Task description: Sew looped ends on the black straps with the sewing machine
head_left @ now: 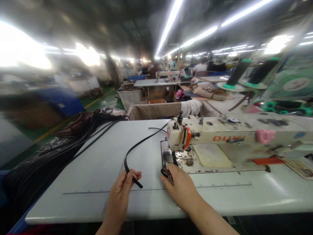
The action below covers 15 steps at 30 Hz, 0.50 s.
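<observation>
Nearest, both forearms are cut off by the bottom edge. The left hand (pixel 123 183) pinches a black strap (pixel 126 164) close to its near end, thumb against fingers, over the middle of the white table (pixel 90 166). That short end pokes out past the fingers, pointing near and right, just above the printed ruler (pixel 83 193). From the grip the strap's long axis runs far, bows left, then bends far and right toward the sewing machine (pixel 207 132), whose head hides the rest. A thinner dark length lies by that far stretch; whether it is the same strap is hard to make out.

To the right, the right hand (pixel 182 184) is narrowed round a small dark object (pixel 166 173) beside the needle plate, its own fingers covering most of it, so what it is cannot be told. The machine's right end leaves the frame. Along the table's left edge hangs a heap of black straps (pixel 49 166), its lower part lost in shadow.

Beyond the table stands a beige bin (pixel 151 112) with a white cloth (pixel 192 107) over its rim. Farther off, another machine (pixel 168 76) sits on a table; the far left is badly blurred.
</observation>
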Available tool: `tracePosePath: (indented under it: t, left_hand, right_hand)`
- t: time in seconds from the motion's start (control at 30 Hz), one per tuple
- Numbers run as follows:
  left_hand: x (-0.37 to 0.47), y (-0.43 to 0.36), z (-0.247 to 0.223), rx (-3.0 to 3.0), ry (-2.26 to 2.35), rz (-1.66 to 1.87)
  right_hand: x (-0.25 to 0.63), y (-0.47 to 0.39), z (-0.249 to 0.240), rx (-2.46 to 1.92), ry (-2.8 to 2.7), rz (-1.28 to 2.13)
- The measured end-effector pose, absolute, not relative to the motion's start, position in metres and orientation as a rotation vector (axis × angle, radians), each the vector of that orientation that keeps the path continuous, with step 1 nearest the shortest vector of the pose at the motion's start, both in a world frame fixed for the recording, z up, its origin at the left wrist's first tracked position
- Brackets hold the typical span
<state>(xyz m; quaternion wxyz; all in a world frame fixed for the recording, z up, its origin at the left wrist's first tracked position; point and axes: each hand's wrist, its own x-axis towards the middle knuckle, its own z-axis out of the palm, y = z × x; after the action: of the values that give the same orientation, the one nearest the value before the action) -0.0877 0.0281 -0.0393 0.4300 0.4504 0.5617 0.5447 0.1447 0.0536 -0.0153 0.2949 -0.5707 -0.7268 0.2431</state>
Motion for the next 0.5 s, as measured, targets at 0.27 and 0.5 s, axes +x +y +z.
tracePosePath:
  t: [0.27, 0.5]
  left_hand:
    - [-0.186, 0.061, -0.038, 1.475, 1.932, 0.925]
    - [-0.335, 0.058, 0.007, 1.658, 2.698, 0.597]
  right_hand:
    - [0.186, 0.028, -0.050, -1.728, -2.292, -0.388]
    - [0.200, 0.021, -0.068, -1.642, -2.383, -0.422]
